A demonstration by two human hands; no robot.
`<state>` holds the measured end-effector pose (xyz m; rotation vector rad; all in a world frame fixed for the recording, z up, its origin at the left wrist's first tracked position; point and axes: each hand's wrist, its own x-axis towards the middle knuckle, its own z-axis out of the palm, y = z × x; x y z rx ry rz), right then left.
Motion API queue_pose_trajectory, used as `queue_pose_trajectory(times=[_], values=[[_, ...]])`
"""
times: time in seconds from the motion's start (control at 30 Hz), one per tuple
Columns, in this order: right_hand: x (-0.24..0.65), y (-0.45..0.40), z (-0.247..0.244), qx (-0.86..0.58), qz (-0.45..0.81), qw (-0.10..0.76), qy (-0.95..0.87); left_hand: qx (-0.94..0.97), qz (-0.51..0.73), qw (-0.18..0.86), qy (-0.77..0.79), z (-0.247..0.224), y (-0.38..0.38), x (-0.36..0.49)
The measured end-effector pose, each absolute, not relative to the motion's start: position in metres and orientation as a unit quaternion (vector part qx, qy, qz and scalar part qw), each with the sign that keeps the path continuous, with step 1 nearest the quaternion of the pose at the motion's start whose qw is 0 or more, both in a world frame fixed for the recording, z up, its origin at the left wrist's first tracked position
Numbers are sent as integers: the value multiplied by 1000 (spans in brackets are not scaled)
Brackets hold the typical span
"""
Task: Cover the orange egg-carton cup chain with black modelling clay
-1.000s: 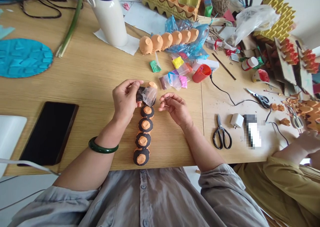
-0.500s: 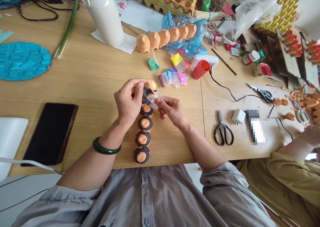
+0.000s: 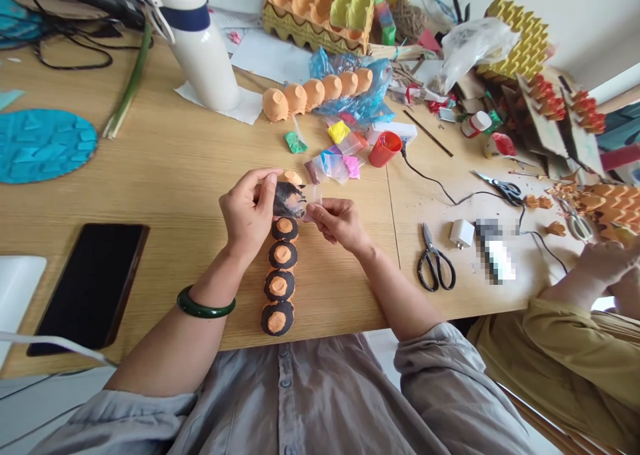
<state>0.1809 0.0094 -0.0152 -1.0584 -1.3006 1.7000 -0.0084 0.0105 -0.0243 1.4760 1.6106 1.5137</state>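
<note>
A small clear plastic bag with something black and soft-looking inside is held between both hands. My left hand pinches its left side between thumb and fingers. At the right edge, my right hand grips the clear end of the bag. Below the bag a strip of orange egg-carton cups lies on the table, several cups ringed in black around orange tops. The strip's far cup shows plain orange just beyond the bag; the part between is hidden.
Beyond my hands lie small coloured packets, a red cup and a plain orange carton strip. Black-handled scissors and a white charger are at right. A phone lies left. A co-worker's hands are at far right.
The bag has been spread flatter between my hands, so more of its black content shows. My view has shifted slightly; the carton strip stays on the table.
</note>
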Motion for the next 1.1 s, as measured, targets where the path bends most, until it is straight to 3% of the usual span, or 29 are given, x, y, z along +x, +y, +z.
queue_pose_trajectory(times=[0.17,0.37,0.57,0.77,0.93,1.1], values=[[185,11,-15,-402,682,362,-493,555,558,268,555,-25,15,-15],[185,12,-17,-373,698,343,-506,571,506,395,512,-11,13,-17],[183,13,-20,-377,674,391,-501,548,532,384,519,-6,10,-11],[185,10,-17,-381,683,353,-513,669,480,271,499,0,7,-15],[185,6,-11,-373,678,322,-545,686,451,325,470,1,5,-14],[184,6,-10,-367,623,370,-583,662,444,374,475,2,4,-13]])
